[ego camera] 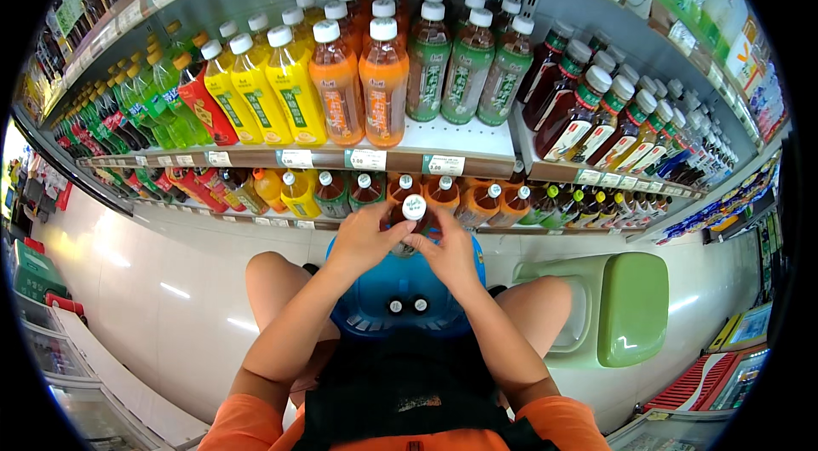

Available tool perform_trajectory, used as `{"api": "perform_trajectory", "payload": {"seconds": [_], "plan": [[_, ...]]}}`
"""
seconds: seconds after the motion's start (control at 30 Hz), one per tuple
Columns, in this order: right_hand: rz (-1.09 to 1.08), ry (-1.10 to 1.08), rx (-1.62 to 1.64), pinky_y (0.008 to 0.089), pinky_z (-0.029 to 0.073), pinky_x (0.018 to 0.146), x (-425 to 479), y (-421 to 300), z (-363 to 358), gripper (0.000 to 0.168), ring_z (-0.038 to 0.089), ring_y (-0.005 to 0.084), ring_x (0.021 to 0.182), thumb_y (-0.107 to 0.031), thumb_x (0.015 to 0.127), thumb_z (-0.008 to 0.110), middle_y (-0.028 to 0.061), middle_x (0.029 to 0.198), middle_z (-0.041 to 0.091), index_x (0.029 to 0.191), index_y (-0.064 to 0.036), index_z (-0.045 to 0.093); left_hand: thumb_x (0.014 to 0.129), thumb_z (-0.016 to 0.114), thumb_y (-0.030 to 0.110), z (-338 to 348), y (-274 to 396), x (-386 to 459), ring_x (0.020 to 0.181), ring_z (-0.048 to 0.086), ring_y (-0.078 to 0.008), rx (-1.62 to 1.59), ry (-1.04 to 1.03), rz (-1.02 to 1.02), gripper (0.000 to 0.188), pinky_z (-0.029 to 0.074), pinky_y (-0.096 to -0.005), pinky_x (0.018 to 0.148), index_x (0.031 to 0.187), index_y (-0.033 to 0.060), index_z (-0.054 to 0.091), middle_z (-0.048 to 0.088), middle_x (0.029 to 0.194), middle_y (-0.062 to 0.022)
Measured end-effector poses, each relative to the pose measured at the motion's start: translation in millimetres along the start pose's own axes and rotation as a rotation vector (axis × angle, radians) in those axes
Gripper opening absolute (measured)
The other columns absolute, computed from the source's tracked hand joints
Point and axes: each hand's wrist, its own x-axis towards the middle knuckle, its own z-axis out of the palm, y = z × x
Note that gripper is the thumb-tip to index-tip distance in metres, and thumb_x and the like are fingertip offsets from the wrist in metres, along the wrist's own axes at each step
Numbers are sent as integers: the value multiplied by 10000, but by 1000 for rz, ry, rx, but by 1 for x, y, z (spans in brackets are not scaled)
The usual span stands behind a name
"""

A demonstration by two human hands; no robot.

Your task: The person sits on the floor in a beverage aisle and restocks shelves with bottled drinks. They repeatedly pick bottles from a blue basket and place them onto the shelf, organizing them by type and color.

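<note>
Both of my hands are around one plastic drink bottle with a white cap, held upright above a blue plastic basket. My left hand grips it from the left and my right hand from the right, thumbs meeting in front. Fingers hide most of its label. Between my knees sits the blue basket. Inside, close to me, stand two more bottles, a left one and a right one, both with white caps.
Ahead, a shelf holds yellow bottles, orange bottles, green-labelled bottles and dark drink bottles. Below it runs a lower bottle row. A green plastic stool or bin stands right; a white-topped freezer cabinet is at left.
</note>
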Motion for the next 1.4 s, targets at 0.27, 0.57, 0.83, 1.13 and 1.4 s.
{"api": "perform_trajectory", "payload": {"seconds": [0.27, 0.57, 0.83, 1.13, 1.4], "plan": [[-265, 221, -62, 391, 531, 764, 81, -128, -79, 614, 669, 315, 923, -331, 725, 804, 197, 1041, 665, 1173, 23, 580, 853, 663, 378, -73, 129, 53, 784, 671, -331, -74, 209, 348, 523, 514, -403, 689, 1153, -47, 608, 666, 855, -226], [-288, 268, -30, 335, 532, 690, 136, -93, -71, 578, 680, 246, 775, -288, 738, 805, 173, 923, 690, 1160, 44, 591, 878, 617, 315, -60, 133, 94, 963, 615, -419, 194, 300, 283, 482, 494, -470, 813, 1203, -37, 563, 642, 1000, -256], [-246, 257, -181, 412, 516, 704, 157, -89, -68, 626, 660, 379, 765, -391, 782, 741, 224, 777, 655, 1176, 70, 583, 908, 573, 218, -47, 121, 98, 1041, 582, -398, 227, 388, 370, 439, 473, -427, 882, 1253, -48, 527, 542, 1230, -247], [-445, 380, -121, 331, 517, 750, 116, -66, -54, 422, 634, 251, 884, -175, 866, 676, 159, 1021, 619, 1222, 16, 553, 889, 549, 35, -26, 53, 41, 937, 617, -334, -84, 275, 505, 320, 495, -363, 824, 1203, -23, 561, 591, 1147, -206], [-1, -434, -369, 453, 515, 815, -29, 102, 41, 355, 627, 381, 950, -219, 827, 638, 199, 1060, 646, 1133, -40, 613, 810, 662, 170, 103, -192, -25, 950, 634, -303, -187, -116, -447, 434, 494, -369, 832, 1204, 4, 591, 640, 1100, -190]]}}
